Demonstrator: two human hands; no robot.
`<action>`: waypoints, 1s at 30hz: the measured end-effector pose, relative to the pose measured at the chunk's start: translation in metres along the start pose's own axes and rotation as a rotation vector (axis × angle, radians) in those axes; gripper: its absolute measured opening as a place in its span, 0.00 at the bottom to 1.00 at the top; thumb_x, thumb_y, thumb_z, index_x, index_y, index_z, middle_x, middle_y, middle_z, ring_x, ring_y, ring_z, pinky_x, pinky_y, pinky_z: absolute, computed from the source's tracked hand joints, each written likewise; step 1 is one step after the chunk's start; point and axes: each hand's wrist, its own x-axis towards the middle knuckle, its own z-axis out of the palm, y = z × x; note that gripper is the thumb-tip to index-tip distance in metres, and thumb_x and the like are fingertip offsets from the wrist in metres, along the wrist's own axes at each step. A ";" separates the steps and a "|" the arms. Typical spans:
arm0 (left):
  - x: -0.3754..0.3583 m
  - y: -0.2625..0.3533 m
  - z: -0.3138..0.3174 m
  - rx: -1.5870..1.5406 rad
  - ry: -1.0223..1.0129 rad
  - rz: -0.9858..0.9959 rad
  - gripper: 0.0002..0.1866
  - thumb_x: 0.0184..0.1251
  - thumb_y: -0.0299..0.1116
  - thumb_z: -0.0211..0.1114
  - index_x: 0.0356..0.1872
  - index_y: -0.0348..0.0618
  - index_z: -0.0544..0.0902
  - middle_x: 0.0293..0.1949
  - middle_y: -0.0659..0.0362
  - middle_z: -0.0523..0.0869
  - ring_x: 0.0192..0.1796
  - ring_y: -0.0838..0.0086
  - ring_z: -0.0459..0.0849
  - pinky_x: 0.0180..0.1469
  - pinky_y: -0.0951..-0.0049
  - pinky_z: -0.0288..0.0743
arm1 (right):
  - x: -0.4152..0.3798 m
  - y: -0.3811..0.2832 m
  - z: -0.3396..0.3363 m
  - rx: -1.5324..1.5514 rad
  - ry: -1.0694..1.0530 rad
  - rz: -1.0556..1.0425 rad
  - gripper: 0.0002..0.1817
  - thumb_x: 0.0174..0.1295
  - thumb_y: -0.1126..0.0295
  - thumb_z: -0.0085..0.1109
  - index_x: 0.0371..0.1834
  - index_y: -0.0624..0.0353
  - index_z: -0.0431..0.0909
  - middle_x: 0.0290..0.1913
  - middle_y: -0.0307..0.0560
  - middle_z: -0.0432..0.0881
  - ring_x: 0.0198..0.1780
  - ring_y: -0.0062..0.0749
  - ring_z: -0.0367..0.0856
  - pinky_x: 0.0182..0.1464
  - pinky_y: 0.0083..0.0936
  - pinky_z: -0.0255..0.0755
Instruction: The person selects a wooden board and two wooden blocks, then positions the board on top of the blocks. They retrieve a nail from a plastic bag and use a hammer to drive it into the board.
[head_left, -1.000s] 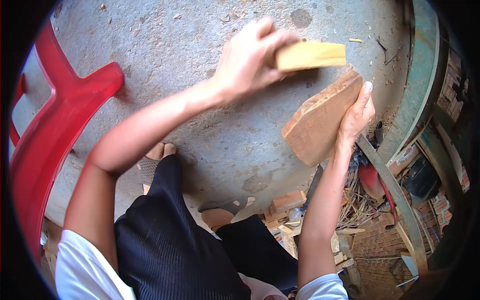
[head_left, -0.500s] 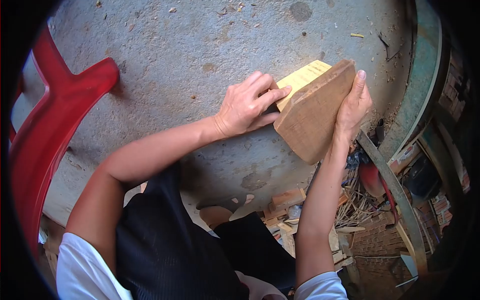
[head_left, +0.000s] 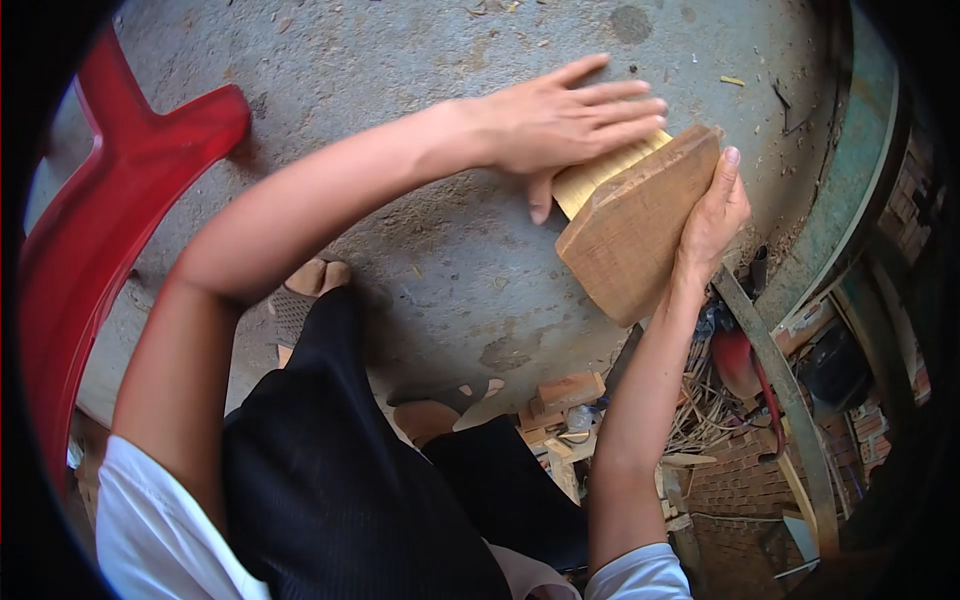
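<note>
My right hand [head_left: 716, 215] grips a brown wooden block [head_left: 640, 230] by its right edge, the thumb along the top corner. The block is thick, flat-faced and has cut-off corners. Behind its upper left edge shows a yellow sheet [head_left: 582, 186] with faint dark markings. Over that sheet reaches my left hand [head_left: 565, 120], open, fingers stretched to the right and thumb pointing down. Its fingers overlap the sheet's upper edge in this view, and nothing is held in it. The far side of the block is hidden.
A red plastic chair or stool [head_left: 150, 170] stands at the left on the concrete floor [head_left: 400, 260]. Wood offcuts [head_left: 570, 393] and thin sticks [head_left: 690, 420] lie low right. A green curved metal frame [head_left: 850, 200] and a grey metal bar [head_left: 775, 365] rise at the right.
My left hand has let go of the yellow sheet's lower left edge, opened, and moved up across it. The right hand keeps its grip on the block, nearly in place.
</note>
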 end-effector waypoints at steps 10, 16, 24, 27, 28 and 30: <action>0.018 -0.008 -0.002 -0.058 -0.143 0.174 0.80 0.16 0.68 0.81 0.78 0.40 0.53 0.77 0.53 0.63 0.80 0.65 0.57 0.83 0.42 0.28 | -0.002 -0.008 -0.001 -0.024 0.017 0.006 0.29 0.78 0.49 0.47 0.36 0.68 0.83 0.30 0.36 0.81 0.33 0.18 0.72 0.37 0.22 0.69; 0.009 -0.003 0.006 -0.066 -0.056 0.145 0.80 0.15 0.67 0.82 0.78 0.39 0.55 0.76 0.52 0.65 0.79 0.65 0.59 0.83 0.43 0.30 | -0.001 -0.004 -0.002 0.003 -0.003 -0.007 0.29 0.79 0.50 0.46 0.33 0.67 0.81 0.29 0.35 0.79 0.32 0.17 0.70 0.36 0.21 0.68; 0.009 -0.002 0.007 -0.113 -0.077 0.094 0.79 0.12 0.60 0.85 0.78 0.41 0.56 0.76 0.54 0.65 0.79 0.66 0.59 0.84 0.45 0.31 | -0.005 -0.007 -0.002 -0.024 -0.039 0.001 0.28 0.79 0.51 0.45 0.32 0.66 0.80 0.28 0.35 0.77 0.31 0.17 0.69 0.35 0.21 0.67; 0.008 -0.003 0.007 -0.134 -0.048 0.113 0.77 0.15 0.59 0.85 0.78 0.42 0.56 0.76 0.54 0.66 0.79 0.66 0.60 0.84 0.46 0.33 | -0.005 -0.006 -0.002 -0.034 -0.037 -0.018 0.28 0.79 0.51 0.45 0.33 0.67 0.81 0.29 0.36 0.79 0.31 0.18 0.70 0.35 0.22 0.68; 0.007 -0.002 0.008 -0.138 -0.051 0.110 0.77 0.15 0.59 0.85 0.78 0.42 0.56 0.76 0.54 0.66 0.79 0.66 0.60 0.84 0.46 0.33 | -0.004 -0.005 -0.002 -0.031 -0.030 -0.010 0.29 0.79 0.51 0.45 0.33 0.67 0.81 0.29 0.37 0.79 0.31 0.18 0.71 0.35 0.22 0.69; 0.007 0.000 0.010 -0.130 -0.028 0.095 0.76 0.16 0.59 0.85 0.78 0.42 0.56 0.75 0.54 0.66 0.78 0.66 0.62 0.84 0.47 0.35 | -0.004 -0.003 0.000 -0.028 -0.027 0.001 0.29 0.79 0.51 0.45 0.34 0.67 0.82 0.29 0.37 0.80 0.32 0.18 0.72 0.35 0.22 0.69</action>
